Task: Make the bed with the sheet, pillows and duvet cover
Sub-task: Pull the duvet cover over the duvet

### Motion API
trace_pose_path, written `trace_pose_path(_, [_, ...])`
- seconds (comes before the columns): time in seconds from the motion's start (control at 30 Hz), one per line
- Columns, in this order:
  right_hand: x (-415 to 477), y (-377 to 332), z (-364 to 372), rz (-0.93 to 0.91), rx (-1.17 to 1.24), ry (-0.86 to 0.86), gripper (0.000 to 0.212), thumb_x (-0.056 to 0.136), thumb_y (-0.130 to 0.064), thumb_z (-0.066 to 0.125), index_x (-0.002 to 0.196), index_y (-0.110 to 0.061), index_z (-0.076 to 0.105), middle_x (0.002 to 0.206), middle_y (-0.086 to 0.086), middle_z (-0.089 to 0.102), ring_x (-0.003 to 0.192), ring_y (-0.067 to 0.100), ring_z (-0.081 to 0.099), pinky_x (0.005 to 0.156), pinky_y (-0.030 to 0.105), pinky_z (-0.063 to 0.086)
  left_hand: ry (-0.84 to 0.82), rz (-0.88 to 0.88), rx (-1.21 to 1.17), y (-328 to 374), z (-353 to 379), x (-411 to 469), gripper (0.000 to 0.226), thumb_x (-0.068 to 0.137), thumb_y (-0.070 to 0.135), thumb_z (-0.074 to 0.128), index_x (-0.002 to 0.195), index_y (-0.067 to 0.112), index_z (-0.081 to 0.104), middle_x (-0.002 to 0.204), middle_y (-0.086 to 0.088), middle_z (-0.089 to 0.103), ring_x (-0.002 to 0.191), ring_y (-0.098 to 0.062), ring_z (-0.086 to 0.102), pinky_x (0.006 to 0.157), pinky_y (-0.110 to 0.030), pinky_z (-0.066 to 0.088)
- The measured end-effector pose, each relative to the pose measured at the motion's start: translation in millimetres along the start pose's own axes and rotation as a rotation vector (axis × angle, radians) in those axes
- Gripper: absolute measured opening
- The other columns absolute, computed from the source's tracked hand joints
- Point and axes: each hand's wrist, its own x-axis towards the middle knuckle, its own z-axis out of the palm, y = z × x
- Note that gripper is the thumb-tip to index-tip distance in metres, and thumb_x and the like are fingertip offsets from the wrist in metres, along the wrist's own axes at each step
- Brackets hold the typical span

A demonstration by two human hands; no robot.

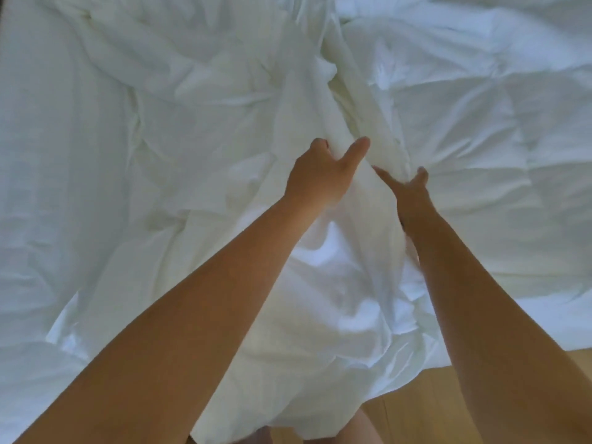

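A crumpled white duvet cover (339, 100) runs as a bunched ridge up the middle of the bed. My left hand (320, 174) grips this ridge, its fingers buried in the fabric and its thumb sticking out to the right. My right hand (408, 190) grips the same ridge just to the right and slightly nearer me, with its fingers curled into the cloth. A puffy white duvet (480, 149) lies on the right half of the bed. More wrinkled white fabric (96, 155) covers the left half. No pillows are in view.
The bedding hangs over the near edge of the bed (320, 363) toward me. Light wooden floor (423, 408) shows at the bottom right. A dark strip (2, 11) edges the top left corner.
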Motion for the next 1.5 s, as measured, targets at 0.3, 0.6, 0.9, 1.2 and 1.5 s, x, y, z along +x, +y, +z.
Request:
trace_pose_path(0.3, [33.4,-23.8,-58.6,-0.303,0.358,0.134,0.014,0.062,-0.002,0.068,0.066,-0.015,0.064,0.056,-0.008,0.063,0.048,0.008,0.055,0.047,0.019,0.042,-0.105,-0.025,-0.232,62.5,54.4,57.0,0.024,0.086,0.016,0.058,0.102,-0.002,0.061,0.094,-0.015,0.065,0.088,-0.027,0.062,0.068,-0.028,0.049])
trace_pose_path(0.6, [72.8,26.2,-82.4,-0.17,-0.218,0.507,0.063,0.084,-0.02,0.055,0.142,-0.014,0.029,0.139,0.014,0.036,0.127,0.033,0.033,0.104,0.044,0.028,-0.403,0.212,0.116,11.7,81.3,9.7,0.038,0.093,0.021,0.055,0.131,0.019,0.051,0.119,0.001,0.063,0.11,-0.014,0.057,0.093,-0.022,0.04])
trace_pose_path(0.9, [-124.1,21.4,160.2,-0.906,-0.464,-0.498,0.029,0.086,-0.017,0.057,0.114,-0.007,0.059,0.117,0.008,0.054,0.109,0.026,0.047,0.093,0.034,0.035,0.456,-0.396,0.292,-248.2,-158.4,-78.6,0.03,0.089,0.013,0.057,0.119,0.012,0.059,0.118,-0.01,0.06,0.104,-0.021,0.057,0.089,-0.023,0.041])
trace_pose_path(1.2, [-169.6,27.8,305.4,-0.688,-1.025,-0.413,0.037,0.093,-0.044,0.04,0.105,-0.013,0.055,0.109,0.007,0.057,0.102,0.028,0.053,0.083,0.036,0.041,0.117,-0.547,0.191,-392.1,-222.2,-97.3,0.108,0.058,0.084,0.04,0.147,0.025,0.024,0.152,0.001,0.03,0.138,-0.021,0.03,0.112,-0.047,0.024])
trace_pose_path(1.5, [-166.2,24.3,334.3,-0.11,-0.771,-0.324,0.077,0.081,-0.075,0.036,0.086,-0.002,0.061,0.078,0.012,0.067,0.074,0.031,0.067,0.071,0.034,0.054,-0.144,-0.225,0.348,-395.9,-215.1,-80.0,0.023,0.095,0.028,0.044,0.076,0.015,0.046,0.09,-0.006,0.061,0.086,-0.027,0.055,0.07,-0.032,0.035])
